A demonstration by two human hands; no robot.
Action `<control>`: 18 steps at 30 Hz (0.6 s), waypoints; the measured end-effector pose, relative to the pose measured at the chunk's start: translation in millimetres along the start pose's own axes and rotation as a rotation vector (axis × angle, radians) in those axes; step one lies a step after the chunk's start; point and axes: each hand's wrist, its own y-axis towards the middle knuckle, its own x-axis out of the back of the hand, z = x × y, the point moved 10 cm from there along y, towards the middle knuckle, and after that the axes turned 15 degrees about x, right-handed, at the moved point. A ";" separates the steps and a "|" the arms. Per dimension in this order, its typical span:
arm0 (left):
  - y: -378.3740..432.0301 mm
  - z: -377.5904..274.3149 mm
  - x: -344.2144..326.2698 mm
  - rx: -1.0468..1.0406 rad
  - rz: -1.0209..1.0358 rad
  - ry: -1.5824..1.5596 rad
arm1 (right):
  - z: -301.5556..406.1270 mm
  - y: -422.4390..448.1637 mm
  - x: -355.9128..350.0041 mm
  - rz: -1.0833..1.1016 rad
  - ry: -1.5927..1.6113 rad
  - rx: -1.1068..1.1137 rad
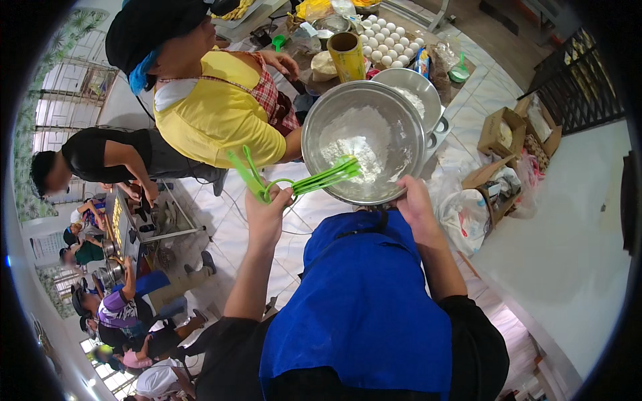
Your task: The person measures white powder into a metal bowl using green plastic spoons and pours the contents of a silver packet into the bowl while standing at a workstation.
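My left hand [271, 205] grips a ring of green plastic measuring spoons [323, 181], partly blurred. Several of them reach over the near rim of a large stainless steel mixing bowl [321, 125]. Inside the bowl lies a heap of white powder [368, 163], with more dusted on the far wall. The spoon ends are above or in the powder; I cannot tell whether they touch it. My right hand [415, 200] holds the bowl's near right rim. Behind it, a second metal bowl [429, 87] also contains white powder and is partly covered by the large one.
White eggs [386, 42] fill a tray beyond the bowls, beside a yellow cardboard-cored roll [346, 60]. A person in a yellow shirt [215, 115] stands close on the left. Cardboard boxes [501, 133] and plastic bags [459, 215] sit on the floor at right.
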 end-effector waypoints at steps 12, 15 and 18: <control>-1.4 14.4 -7.6 -0.052 -0.067 0.245 | -3.1 5.0 -5.9 0.031 -0.020 -0.024; -1.3 22.0 -15.6 0.038 0.049 0.265 | -6.1 8.1 -4.8 0.016 -0.007 -0.037; -4.3 23.7 -26.3 0.061 0.111 0.256 | -8.3 11.7 -2.6 0.008 -0.008 -0.037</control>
